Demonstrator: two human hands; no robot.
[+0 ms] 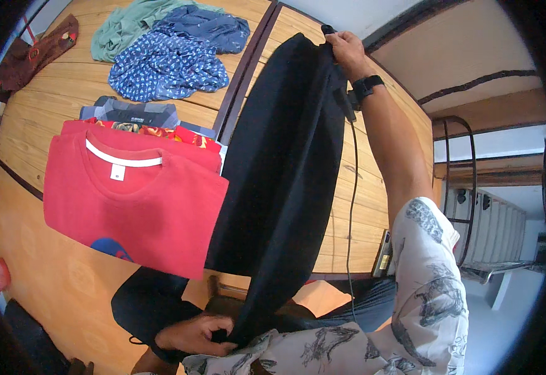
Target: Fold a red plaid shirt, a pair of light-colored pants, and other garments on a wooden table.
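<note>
A long black garment (285, 156), perhaps trousers, stretches across the table with a raised fold along its length. At its far end my right hand (348, 53), with a dark watch on the wrist, is closed on the fabric. My left hand (201, 334) is down at the near end, by my lap, its fingers closed on the garment's near corner. Left of the black garment and touching it lies a folded red T-shirt (167, 212) with a white neck band. Folded clothes (138, 115), grey and red-patterned, show just beyond the shirt.
A crumpled blue patterned cloth (167, 65) and a green cloth (120, 31) lie on the far left of the wooden table (360, 212). A black cable (352, 187) runs down the right side. A metal railing (473, 181) stands beyond, near stairs.
</note>
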